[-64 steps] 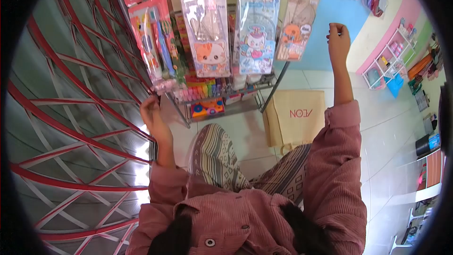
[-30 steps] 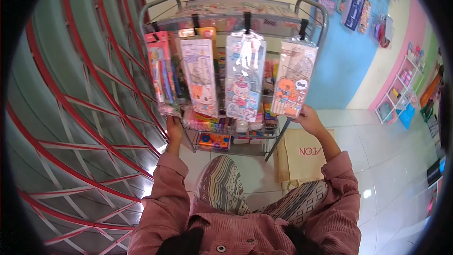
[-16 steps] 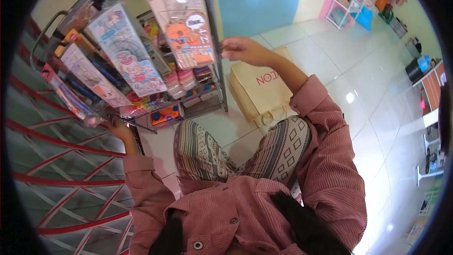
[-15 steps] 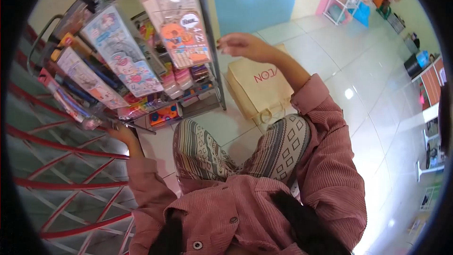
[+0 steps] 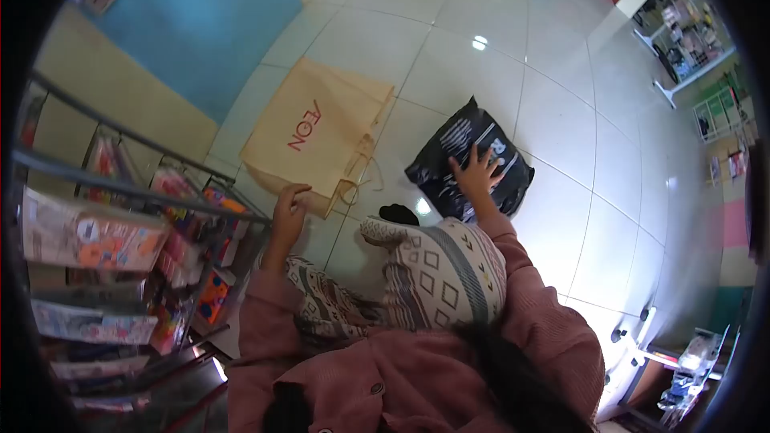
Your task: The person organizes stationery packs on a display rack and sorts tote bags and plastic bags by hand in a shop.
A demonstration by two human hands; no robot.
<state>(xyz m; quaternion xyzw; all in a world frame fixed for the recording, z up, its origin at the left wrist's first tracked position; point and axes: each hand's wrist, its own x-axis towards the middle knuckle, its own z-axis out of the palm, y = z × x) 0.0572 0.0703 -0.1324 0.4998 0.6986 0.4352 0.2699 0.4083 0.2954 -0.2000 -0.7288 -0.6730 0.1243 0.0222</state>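
Observation:
My left hand (image 5: 290, 204) is at the near edge of a beige AEON tote bag (image 5: 321, 116), its bent fingers and thumb closed at that edge. The bag lies flat on the floor with its thin handles towards the right. My right hand (image 5: 477, 175) rests with spread fingers on top of a black plastic package (image 5: 449, 140) with white print. That package lies on the tiles to the right of the bag, just beyond my knee. Its contents are hidden.
A metal rack (image 5: 144, 192) with several packaged goods stands close on my left. A blue wall panel (image 5: 200, 16) rises behind the bag. White floor tiles (image 5: 553, 120) stretch away to the right. Shelves with goods (image 5: 682, 24) stand at the far right.
My view has turned right, bringing the black package into sight. My left hand has left the goods on the rack for the bag. My right hand has gone from above the bag to the package.

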